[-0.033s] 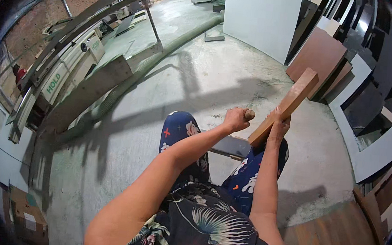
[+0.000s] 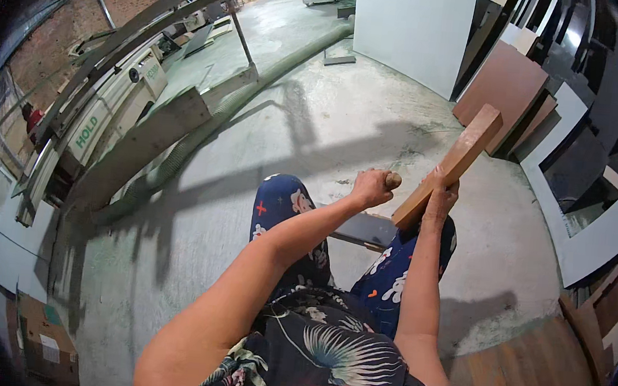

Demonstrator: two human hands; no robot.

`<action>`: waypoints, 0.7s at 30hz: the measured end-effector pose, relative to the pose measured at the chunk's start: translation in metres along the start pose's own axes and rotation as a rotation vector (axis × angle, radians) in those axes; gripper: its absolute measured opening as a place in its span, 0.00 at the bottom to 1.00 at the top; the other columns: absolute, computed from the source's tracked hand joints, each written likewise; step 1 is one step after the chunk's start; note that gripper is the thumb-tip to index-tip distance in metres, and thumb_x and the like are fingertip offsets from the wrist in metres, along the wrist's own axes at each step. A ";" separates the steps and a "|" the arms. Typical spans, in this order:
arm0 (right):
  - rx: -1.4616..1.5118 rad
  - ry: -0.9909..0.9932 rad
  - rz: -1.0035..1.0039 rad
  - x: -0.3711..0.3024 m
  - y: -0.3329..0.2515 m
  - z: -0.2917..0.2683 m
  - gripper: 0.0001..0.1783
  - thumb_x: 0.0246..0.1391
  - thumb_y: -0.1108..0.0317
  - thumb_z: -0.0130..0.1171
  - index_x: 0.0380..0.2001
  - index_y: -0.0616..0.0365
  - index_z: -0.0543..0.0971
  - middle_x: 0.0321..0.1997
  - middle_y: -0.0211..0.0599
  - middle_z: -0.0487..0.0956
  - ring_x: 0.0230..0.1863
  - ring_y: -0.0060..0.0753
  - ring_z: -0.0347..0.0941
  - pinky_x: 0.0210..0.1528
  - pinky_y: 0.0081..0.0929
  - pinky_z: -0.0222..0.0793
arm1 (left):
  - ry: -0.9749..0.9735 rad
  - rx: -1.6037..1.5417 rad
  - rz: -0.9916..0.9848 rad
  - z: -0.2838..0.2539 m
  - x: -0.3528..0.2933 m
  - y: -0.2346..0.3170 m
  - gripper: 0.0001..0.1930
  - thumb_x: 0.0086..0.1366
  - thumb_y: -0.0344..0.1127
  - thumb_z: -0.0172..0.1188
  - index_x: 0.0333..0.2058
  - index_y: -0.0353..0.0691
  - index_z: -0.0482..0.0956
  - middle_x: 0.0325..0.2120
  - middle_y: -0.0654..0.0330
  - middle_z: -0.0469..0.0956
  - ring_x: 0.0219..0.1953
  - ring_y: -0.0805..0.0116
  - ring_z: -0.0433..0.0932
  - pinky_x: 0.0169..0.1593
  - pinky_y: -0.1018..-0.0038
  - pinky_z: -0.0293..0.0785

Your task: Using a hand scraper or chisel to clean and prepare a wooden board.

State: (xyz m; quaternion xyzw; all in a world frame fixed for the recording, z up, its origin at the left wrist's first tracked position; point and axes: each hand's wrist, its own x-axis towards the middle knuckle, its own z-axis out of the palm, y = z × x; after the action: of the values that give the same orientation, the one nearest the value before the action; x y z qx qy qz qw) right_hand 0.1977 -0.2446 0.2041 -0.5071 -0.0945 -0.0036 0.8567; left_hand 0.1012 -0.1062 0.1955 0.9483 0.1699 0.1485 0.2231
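My left hand is closed in a fist around a rounded wooden handle. Only the handle's end shows; the rest is hidden by my fingers. My right hand grips a reddish-brown squared wooden block near its lower half. The block slants up and away to the right, its near end just above my right knee. The handle's end stands a short way left of the block, apart from it. Below my hands, between my legs, lies a flat grey piece with a brownish lower edge; what it belongs to I cannot tell.
Boards and panels lean in stacks on the right, beside a pale panel with a cutout. A large white panel stands ahead. On the left are a long machine and a ribbed hose. A cardboard box sits at lower left.
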 end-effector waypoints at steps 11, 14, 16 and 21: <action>-0.044 -0.078 0.037 -0.014 -0.021 0.017 0.30 0.46 0.53 0.67 0.45 0.65 0.73 0.41 0.39 0.75 0.42 0.32 0.71 0.47 0.30 0.67 | -0.171 0.111 -0.156 0.027 -0.043 -0.033 0.17 0.45 0.42 0.64 0.37 0.49 0.79 0.32 0.53 0.81 0.36 0.51 0.80 0.40 0.59 0.76; -0.036 -0.085 0.033 -0.012 -0.017 0.015 0.30 0.47 0.54 0.67 0.46 0.66 0.72 0.41 0.39 0.74 0.42 0.32 0.71 0.47 0.31 0.67 | -0.198 0.074 -0.149 0.030 -0.049 -0.028 0.17 0.46 0.44 0.64 0.37 0.50 0.79 0.32 0.54 0.81 0.36 0.51 0.80 0.40 0.60 0.75; -0.058 -0.078 0.035 -0.010 -0.014 0.012 0.30 0.47 0.55 0.67 0.46 0.66 0.72 0.41 0.39 0.74 0.42 0.32 0.71 0.47 0.30 0.67 | -0.206 0.045 -0.120 0.034 -0.052 -0.023 0.17 0.46 0.44 0.64 0.38 0.51 0.79 0.32 0.54 0.81 0.35 0.51 0.80 0.40 0.60 0.75; -0.017 -0.083 0.084 -0.012 -0.014 0.016 0.31 0.47 0.55 0.67 0.47 0.67 0.72 0.42 0.40 0.74 0.42 0.32 0.70 0.47 0.30 0.67 | -0.246 0.089 -0.166 0.052 -0.063 -0.036 0.18 0.45 0.40 0.62 0.38 0.50 0.79 0.32 0.53 0.82 0.39 0.51 0.80 0.43 0.56 0.72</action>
State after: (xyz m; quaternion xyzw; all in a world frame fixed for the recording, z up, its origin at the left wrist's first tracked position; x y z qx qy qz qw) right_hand 0.1824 -0.2382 0.2216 -0.5175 -0.1085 0.0528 0.8471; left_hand 0.0538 -0.1195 0.1205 0.9510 0.2252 0.0045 0.2117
